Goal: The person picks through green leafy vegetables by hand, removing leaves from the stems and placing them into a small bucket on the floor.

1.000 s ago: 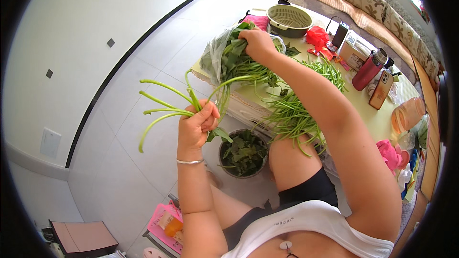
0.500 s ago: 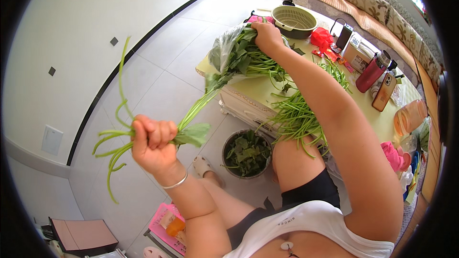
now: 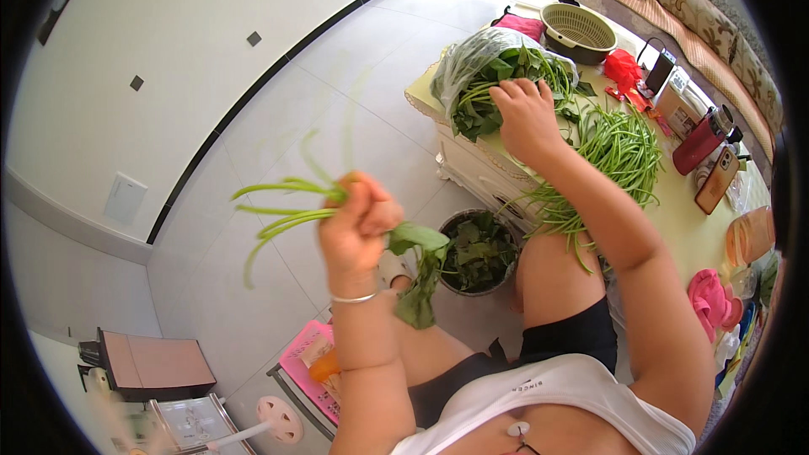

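The left hand point(image 3: 361, 223), raised over the pale tiled floor point(image 3: 278, 152) and well apart from the desk point(image 3: 678, 198) with its pale yellow top, is closed in a fist around a small bunch of slender green stems with broad dark leaves point(image 3: 424, 240); the light-green stem ends fan out on the left of the fist, some of them blurred, and the leaves droop on its right. The right hand point(image 3: 529, 122) is over the near corner of the desk, its fingers bent against the heap of leafy greens point(image 3: 482, 114) that spills from a clear plastic bag point(image 3: 460, 63); whether it grips any stem, I cannot tell. Just beside that hand, a loose pile of bare bright-green stems point(image 3: 622, 152) lies on the desk, its ends hanging over the edge near the person's knee. On the floor below, a round dark basin point(image 3: 479, 293) holds torn green leaves point(image 3: 479, 251). Behind the bag stands a round olive-green colander point(image 3: 580, 29), with crumpled red plastic wrapping point(image 3: 622, 69) beside it. Farther right are a dark red metal flask point(image 3: 699, 143), a smartphone with an orange-tan back point(image 3: 718, 180) propped at a tilt, and a bright pink cloth point(image 3: 708, 297).
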A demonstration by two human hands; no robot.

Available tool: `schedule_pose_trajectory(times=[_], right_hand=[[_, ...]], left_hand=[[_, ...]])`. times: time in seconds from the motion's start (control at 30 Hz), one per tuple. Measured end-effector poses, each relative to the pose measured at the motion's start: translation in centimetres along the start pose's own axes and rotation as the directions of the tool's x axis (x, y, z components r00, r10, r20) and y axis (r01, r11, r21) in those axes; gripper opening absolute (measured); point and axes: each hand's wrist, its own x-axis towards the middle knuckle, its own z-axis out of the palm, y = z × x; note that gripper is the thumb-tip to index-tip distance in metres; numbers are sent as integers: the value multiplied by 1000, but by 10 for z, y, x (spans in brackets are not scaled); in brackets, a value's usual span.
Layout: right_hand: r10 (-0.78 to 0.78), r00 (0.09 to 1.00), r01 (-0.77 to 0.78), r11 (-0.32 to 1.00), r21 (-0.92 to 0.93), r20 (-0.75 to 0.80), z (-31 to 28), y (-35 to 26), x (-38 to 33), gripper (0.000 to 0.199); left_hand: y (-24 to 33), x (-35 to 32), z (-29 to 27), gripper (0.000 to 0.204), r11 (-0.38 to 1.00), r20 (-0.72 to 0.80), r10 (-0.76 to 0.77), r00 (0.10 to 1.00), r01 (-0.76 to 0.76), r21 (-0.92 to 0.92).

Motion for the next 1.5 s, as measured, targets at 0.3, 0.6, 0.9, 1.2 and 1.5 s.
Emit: schedule_pose_trajectory(times=[0.3, 0.6, 0.9, 1.2, 1.5], right_hand=[[13, 786, -564, -395, 725, 619, -42, -55, -62, 31], [430, 859, -390, 193, 901, 279, -10, -38, -93, 33], [299, 954, -163, 534, 829, -4, -9, -29, -93, 25], [378, 854, -434, 143, 889, 356, -6, -21, -92, 7], [-39, 690, -666, -426, 612, 723, -2, 3, -94, 19]], left_hand=[[-91, 6, 5, 28, 857, 81, -441, 894, 393, 333], [-126, 13, 0, 20, 761, -11, -626, 780, 614, 211], [-150, 19, 6, 20, 729, -121, -583, 804, 583, 359], [-139, 22, 0, 22, 666, -98, -639, 763, 612, 427], [-104, 30, -27, 25, 745, -5, -612, 791, 578, 334]])
